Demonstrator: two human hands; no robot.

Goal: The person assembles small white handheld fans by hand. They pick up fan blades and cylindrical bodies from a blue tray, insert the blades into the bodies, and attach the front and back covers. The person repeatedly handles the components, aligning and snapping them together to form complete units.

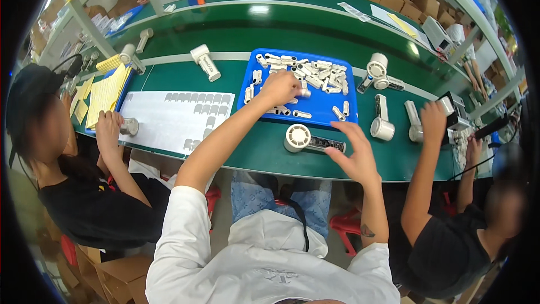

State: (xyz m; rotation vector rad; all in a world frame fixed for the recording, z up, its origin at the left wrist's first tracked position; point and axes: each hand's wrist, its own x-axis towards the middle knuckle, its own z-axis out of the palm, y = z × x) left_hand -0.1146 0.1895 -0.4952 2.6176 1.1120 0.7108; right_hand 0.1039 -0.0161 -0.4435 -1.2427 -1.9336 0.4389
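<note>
My left hand (280, 88) reaches into a blue tray (245, 87). Its fingers are drawn together on a small white plastic part (305, 92), though the fingertips partly hide it. Many similar small white parts (320, 73) with dark ends lie loosely around the tray. My right hand (360, 155) is open, thumb and fingers apart, above the table's near edge. Just left of it lies a handheld fan (297, 138) with a round grilled head; its handle is uncovered and shows dark innards. The right hand appears apart from the fan.
More white handheld fans lie beyond the tray: one at left (206, 63), several at right (382, 126). A white sheet with grey stickers (152, 115) spreads at left, beside yellow paper (107, 93). Co-workers sit on both sides, their hands over the green table (247, 160).
</note>
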